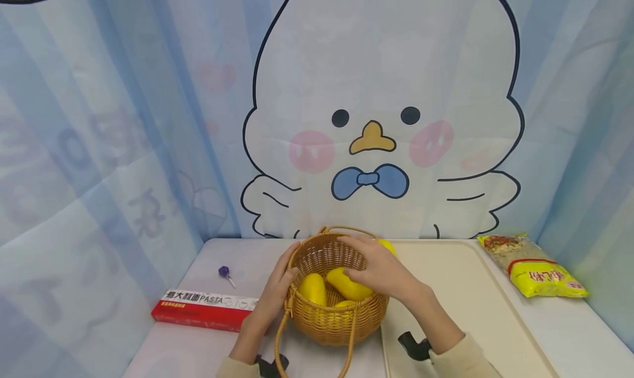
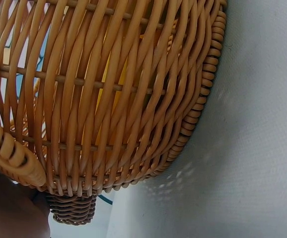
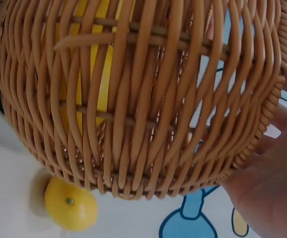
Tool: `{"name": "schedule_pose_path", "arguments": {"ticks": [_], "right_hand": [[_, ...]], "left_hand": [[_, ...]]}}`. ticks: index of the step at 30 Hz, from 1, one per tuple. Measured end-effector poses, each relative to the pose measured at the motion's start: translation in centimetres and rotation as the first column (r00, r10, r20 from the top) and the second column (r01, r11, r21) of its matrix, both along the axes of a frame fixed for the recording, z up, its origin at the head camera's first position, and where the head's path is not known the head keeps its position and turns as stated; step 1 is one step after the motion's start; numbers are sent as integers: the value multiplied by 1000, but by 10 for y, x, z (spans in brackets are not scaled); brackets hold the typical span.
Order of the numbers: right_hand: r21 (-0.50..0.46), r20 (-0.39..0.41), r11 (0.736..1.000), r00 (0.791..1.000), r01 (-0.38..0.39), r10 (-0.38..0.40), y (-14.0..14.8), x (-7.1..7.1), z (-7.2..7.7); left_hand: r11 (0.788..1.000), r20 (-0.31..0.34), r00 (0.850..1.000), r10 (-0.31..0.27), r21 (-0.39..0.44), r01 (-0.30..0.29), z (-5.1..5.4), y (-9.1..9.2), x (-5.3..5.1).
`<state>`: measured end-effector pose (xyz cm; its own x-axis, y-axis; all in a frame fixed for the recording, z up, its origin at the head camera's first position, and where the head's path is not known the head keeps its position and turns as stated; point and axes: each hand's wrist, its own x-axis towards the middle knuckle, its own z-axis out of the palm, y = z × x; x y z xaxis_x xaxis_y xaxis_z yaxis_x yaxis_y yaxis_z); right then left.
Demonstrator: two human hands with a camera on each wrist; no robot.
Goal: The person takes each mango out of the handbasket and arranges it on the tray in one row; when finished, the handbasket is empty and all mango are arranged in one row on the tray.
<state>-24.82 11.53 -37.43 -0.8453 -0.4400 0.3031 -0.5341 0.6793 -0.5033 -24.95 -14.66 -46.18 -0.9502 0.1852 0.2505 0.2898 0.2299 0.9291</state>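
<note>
A round wicker basket (image 1: 329, 323) stands at the near middle, its left part over the white table and its right part by the beige tray. Yellow mangoes (image 1: 313, 290) lie inside; the wicker hides part of them in both wrist views. My left hand (image 1: 272, 292) grips the basket's left rim, thumb over the edge. Across the right rim lies my right hand (image 1: 383, 268), holding it with the thumb inside, close to a mango (image 1: 346, 283). Another yellow fruit (image 3: 70, 203) sits behind the basket, mostly hidden in the head view.
Left of the basket are a red and white pasta box (image 1: 205, 310) and a purple lollipop (image 1: 224, 272). The beige tray (image 1: 455, 295) spreads to the right, with a yellow food bag (image 1: 540, 270) past its edge. A printed curtain (image 1: 371, 64) closes off the back.
</note>
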Motion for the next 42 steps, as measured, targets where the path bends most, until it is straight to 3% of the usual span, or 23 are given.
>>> {"name": "schedule_pose_path", "arguments": {"ticks": [6,10,21,28,33,42], "right_hand": [[18,57,999,998,-36,35,-8,-3,-3],[85,89,995,995,-43,35,-14,-5,-5],[258,142,966,990,-22,-15,-24,-12,-10],[309,185,951,982,-21,-38,-28,-17,-11],[363,218,932,973,-13,-72,-30,-20,-14],[459,210,888,973,-11,-96,-36,-23,-19]], "left_hand": [[1000,2,1000,-6,0,6,-1,1,-1],[1000,8,1000,-7,-1,7,-3,1,-2],[1000,1,1000,-10,-6,10,-4,1,-2],[1000,0,1000,-2,-5,2,-5,1,-2],[1000,4,1000,-4,-3,4,-4,2,-2],[1000,4,1000,3,0,-3,-2,0,-1]]}}
